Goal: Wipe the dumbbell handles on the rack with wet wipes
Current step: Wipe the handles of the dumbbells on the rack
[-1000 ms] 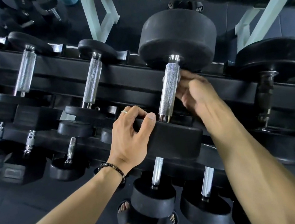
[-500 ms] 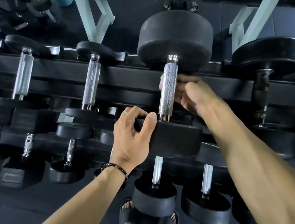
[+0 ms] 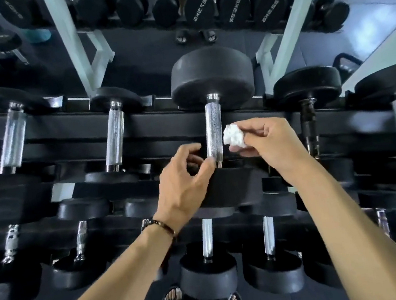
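Knurled steel handle [image 3: 213,130], rigid, grippy, upright between the hands; dumbbell likely heavy, best left racked. Wipe [image 3: 233,136]: soft, crumpled, light, pinched in right hand [image 3: 271,143] just beside handle. Left hand [image 3: 184,189] loosely curled, empty, near lower head [image 3: 232,185].

Both bare forearms reach up and forward, wrists level with each other. The left hand [image 3: 183,180] hangs with fingers loosely curled and thumb out, a beaded bracelet [image 3: 160,225] at its wrist. The right hand [image 3: 266,140] pinches a crumpled white wipe [image 3: 234,136] between fingertips and thumb.
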`<action>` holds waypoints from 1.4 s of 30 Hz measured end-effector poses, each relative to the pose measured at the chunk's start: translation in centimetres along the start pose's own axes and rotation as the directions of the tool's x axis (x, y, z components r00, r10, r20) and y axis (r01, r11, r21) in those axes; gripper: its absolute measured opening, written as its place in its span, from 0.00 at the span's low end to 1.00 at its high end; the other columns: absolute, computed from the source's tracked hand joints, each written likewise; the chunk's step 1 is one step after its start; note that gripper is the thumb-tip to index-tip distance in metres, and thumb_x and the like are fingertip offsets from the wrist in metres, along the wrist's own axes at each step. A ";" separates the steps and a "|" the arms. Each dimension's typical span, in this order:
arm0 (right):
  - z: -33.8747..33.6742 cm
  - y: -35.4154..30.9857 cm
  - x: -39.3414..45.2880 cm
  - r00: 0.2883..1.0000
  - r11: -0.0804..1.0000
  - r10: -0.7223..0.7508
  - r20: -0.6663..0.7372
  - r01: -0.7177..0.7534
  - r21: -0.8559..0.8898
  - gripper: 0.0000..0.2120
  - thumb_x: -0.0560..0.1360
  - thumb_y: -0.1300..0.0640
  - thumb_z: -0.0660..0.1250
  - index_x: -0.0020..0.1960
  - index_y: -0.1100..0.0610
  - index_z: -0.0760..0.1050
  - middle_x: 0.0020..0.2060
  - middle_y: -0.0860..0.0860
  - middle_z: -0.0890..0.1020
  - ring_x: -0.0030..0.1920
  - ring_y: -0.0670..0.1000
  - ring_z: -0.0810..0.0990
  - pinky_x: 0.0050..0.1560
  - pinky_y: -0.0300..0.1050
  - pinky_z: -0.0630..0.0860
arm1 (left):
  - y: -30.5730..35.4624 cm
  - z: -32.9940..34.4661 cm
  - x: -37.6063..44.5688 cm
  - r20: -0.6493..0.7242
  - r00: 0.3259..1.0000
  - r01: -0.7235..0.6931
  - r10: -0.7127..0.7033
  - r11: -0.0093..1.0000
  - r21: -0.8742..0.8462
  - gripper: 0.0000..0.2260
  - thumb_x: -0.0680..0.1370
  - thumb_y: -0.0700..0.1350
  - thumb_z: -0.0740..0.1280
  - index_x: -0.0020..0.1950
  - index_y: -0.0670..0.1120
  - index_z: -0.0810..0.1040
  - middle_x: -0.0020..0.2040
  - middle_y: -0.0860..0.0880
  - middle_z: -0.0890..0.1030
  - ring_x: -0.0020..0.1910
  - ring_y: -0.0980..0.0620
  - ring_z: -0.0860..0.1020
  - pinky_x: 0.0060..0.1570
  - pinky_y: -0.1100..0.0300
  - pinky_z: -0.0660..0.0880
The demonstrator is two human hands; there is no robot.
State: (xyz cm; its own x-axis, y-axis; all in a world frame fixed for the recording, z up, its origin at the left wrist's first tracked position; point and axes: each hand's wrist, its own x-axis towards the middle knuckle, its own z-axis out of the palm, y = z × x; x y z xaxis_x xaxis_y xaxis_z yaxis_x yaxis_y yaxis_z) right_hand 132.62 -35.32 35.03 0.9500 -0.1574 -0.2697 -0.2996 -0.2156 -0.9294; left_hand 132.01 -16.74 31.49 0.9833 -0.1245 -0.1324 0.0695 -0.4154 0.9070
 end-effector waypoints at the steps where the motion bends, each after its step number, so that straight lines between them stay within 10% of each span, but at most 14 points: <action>1: 0.4 -0.3 -0.5 0.999 1.000 -0.020 -0.026 0.020 -0.003 0.14 0.78 0.68 0.64 0.55 0.54 0.83 0.44 0.50 0.87 0.44 0.49 0.87 0.48 0.43 0.83 | 0.6 -0.4 0.7 0.031 0.999 -0.019 0.019 1.000 -0.018 0.11 0.75 0.51 0.72 0.57 0.54 0.79 0.45 0.57 0.81 0.45 0.61 0.79 0.49 0.67 0.75; 8: 3.7 -1.6 -2.4 0.953 0.993 -0.105 -0.285 0.116 0.021 0.07 0.74 0.63 0.73 0.42 0.51 0.83 0.34 0.46 0.85 0.37 0.44 0.83 0.41 0.37 0.79 | 4.4 -1.6 3.5 0.257 0.965 0.025 0.049 0.961 -0.274 0.06 0.77 0.41 0.73 0.51 0.40 0.84 0.45 0.42 0.85 0.44 0.45 0.85 0.48 0.52 0.83; 13: 4.4 0.7 -3.7 0.873 1.000 -0.021 -0.486 0.007 -0.031 0.06 0.77 0.58 0.69 0.48 0.48 0.82 0.41 0.42 0.84 0.42 0.37 0.81 0.44 0.27 0.72 | 3.3 -1.6 5.8 0.132 0.981 0.182 -0.142 0.910 -0.373 0.09 0.72 0.37 0.76 0.49 0.40 0.79 0.43 0.45 0.84 0.38 0.49 0.85 0.40 0.60 0.82; 22: 6.1 2.5 -3.3 0.844 0.992 -0.021 -0.536 -0.051 -0.119 0.07 0.79 0.58 0.64 0.49 0.49 0.80 0.40 0.41 0.82 0.44 0.37 0.80 0.42 0.28 0.73 | 2.9 2.2 12.0 -0.088 0.987 0.104 -0.135 0.950 -0.296 0.09 0.68 0.47 0.80 0.35 0.49 0.81 0.34 0.53 0.84 0.36 0.56 0.82 0.50 0.56 0.82; 28: 6.1 2.8 -3.4 0.836 0.990 -0.023 -0.548 -0.058 -0.131 0.08 0.77 0.60 0.64 0.49 0.54 0.82 0.40 0.43 0.83 0.43 0.39 0.80 0.42 0.30 0.74 | 1.0 1.5 11.2 0.101 0.981 0.185 -0.167 0.958 -0.219 0.09 0.65 0.46 0.82 0.31 0.49 0.82 0.33 0.52 0.84 0.36 0.55 0.81 0.50 0.51 0.82; 38: 6.1 2.7 -3.6 0.836 0.994 -0.011 -0.549 -0.051 -0.096 0.08 0.77 0.62 0.65 0.47 0.55 0.83 0.35 0.46 0.83 0.37 0.44 0.81 0.36 0.35 0.75 | 1.2 1.6 11.1 0.130 0.959 0.276 -0.253 0.936 -0.219 0.10 0.66 0.44 0.82 0.34 0.49 0.81 0.31 0.51 0.82 0.29 0.57 0.77 0.35 0.62 0.78; 42: 6.1 2.8 -3.5 0.833 0.997 0.016 -0.553 -0.059 -0.059 0.08 0.77 0.62 0.65 0.47 0.55 0.82 0.34 0.50 0.83 0.31 0.41 0.76 0.33 0.35 0.73 | 2.6 1.9 13.4 0.021 0.964 0.260 -0.265 0.926 -0.274 0.10 0.65 0.48 0.82 0.36 0.47 0.82 0.33 0.49 0.83 0.30 0.54 0.78 0.46 0.56 0.83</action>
State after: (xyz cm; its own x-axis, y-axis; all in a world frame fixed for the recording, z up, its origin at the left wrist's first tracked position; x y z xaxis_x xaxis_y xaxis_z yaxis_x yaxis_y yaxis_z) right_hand 129.00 -29.45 31.85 0.7375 -0.6678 -0.1003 -0.3594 -0.2625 -0.8955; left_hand 145.05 -21.15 31.30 0.9261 -0.0287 -0.3762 0.3664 -0.1699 0.9148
